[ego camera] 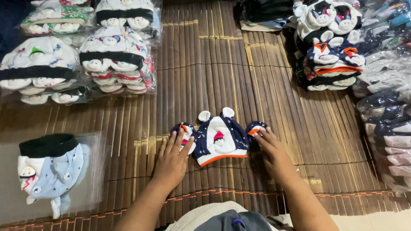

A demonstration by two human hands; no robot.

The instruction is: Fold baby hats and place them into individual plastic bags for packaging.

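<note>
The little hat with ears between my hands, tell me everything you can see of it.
The hat is soft navy cloth with a white front panel, a small red-capped figure, two white ears and an orange hem. It lies flat on the slatted mat, ears pointing away, a mitten at either side.

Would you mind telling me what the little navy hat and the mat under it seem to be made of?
Navy hat: apparently soft knit fabric, matte, with stuffed ears and orange hem. Mat: probably bamboo slats, brown, faintly glossy, bound by threads.

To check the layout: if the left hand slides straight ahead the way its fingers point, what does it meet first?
The left hand already touches the small navy mitten; beyond it, probably only bare bamboo mat.
</note>
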